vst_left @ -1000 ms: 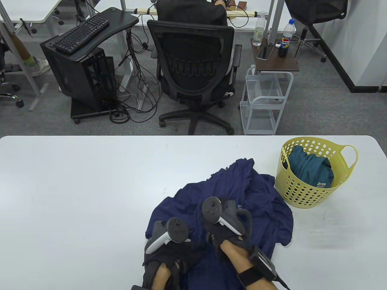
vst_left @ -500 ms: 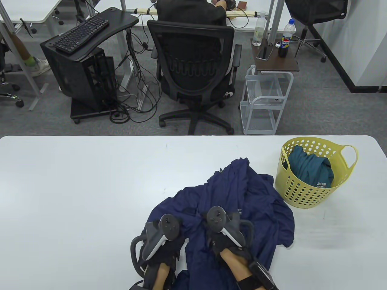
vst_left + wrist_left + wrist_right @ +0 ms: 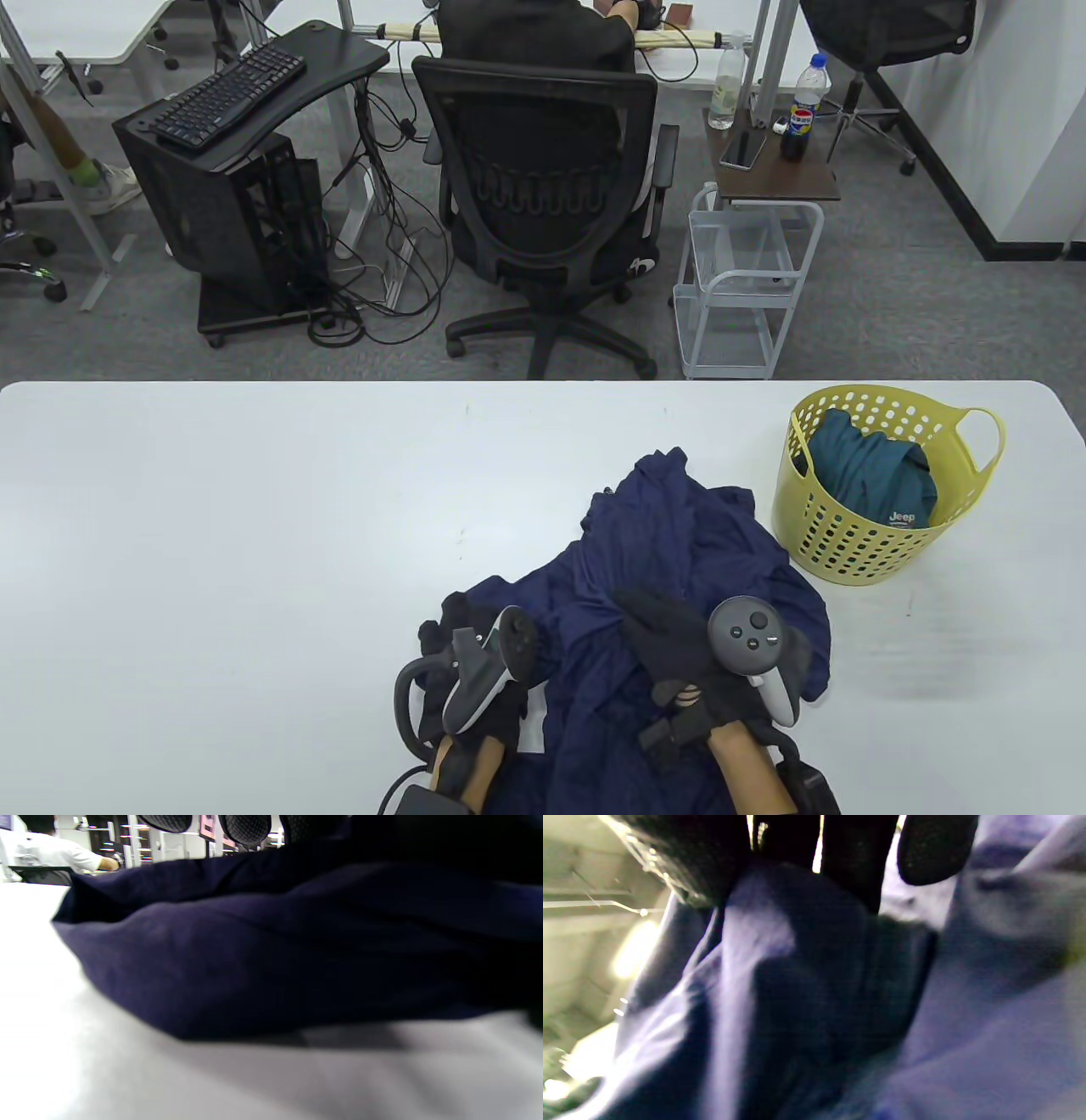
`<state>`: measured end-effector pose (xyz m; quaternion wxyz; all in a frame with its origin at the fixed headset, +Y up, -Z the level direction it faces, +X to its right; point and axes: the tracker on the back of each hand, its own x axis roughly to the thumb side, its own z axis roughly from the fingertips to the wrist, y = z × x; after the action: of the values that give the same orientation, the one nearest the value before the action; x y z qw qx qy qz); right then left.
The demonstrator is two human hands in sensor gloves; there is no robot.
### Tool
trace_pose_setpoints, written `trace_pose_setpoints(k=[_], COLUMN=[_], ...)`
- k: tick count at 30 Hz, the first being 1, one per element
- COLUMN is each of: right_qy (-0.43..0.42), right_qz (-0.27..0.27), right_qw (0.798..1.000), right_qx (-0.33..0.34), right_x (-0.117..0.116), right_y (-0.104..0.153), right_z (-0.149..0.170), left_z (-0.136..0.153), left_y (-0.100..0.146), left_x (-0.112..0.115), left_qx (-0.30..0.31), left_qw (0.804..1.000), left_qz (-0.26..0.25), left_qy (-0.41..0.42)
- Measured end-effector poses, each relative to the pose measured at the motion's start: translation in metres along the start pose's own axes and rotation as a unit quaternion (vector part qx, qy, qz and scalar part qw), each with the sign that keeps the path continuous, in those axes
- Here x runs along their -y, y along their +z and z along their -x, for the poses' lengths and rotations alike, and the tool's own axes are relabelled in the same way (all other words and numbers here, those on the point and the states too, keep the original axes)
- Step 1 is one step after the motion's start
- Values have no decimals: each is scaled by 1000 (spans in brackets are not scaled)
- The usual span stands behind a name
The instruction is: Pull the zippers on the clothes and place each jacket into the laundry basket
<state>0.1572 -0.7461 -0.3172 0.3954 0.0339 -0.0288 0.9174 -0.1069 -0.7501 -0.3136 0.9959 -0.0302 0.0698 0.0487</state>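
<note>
A crumpled navy jacket (image 3: 670,543) lies on the white table (image 3: 212,509) near the front edge. My left hand (image 3: 445,624) stands on its side at the jacket's left hem, fingers curled onto the fabric. In the left wrist view the navy jacket (image 3: 254,963) bulges on the table under my fingertips (image 3: 246,825). My right hand (image 3: 653,620) is rolled over in the middle of the jacket and grips a raised fold. The right wrist view shows my fingers (image 3: 937,849) closed round that navy fold (image 3: 797,1005). The zipper is hidden.
A yellow perforated laundry basket (image 3: 848,543) stands at the right of the table, just beyond the jacket, with a teal jacket (image 3: 865,475) inside. Behind the table are an office chair (image 3: 543,195) with a person seated and a white trolley (image 3: 747,280).
Both hands have turned: the right one rolled over and took a fold, the left one tipped onto its side at the hem. The jacket has bunched up narrower and higher.
</note>
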Motion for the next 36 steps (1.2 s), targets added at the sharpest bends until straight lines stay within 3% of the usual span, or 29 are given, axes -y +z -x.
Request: trace_pose_setpoints(k=[3,7,11,15,19,22,25,28,31,33,36], right_qy=[170,270,275,260,153,94,157,255,277,279,288], right_qz=[-10,-42,-44,-40,9,-31,-81,-47,-35,-41,-56], right_qw=[985,962,960,965,987,993,983,965,960,959,955], right_qx=[8,15,17,1,43,65,54,47,39,31,31], right_x=[-11,-34,-39,-28,-14,-30,-60,-77,-80,-79,-76], right_y=[0,-1,-2,0,10,15,12,6,4,3,3], right_z=[-4,-13,-15,-13,-35,-57,-71,-75,-69,-61,-51], left_z=[22,47,54,49,41,33,26,23,21,19,18], left_y=[-2,-1,2,2,4,6,9,10,6,1,-2], left_x=[-7,-16,-22,-26,-27,-27,-27,-25,-19,-13,-8], left_qx=[-27,-46,-45,9,42,64,98,115,134,141,96], left_qw=[999,990,986,988,985,980,974,969,971,975,993], left_qz=[-22,-46,-67,-45,-44,-32,-13,0,38,81,52], left_qy=[36,121,144,146,163,184,206,219,196,153,35])
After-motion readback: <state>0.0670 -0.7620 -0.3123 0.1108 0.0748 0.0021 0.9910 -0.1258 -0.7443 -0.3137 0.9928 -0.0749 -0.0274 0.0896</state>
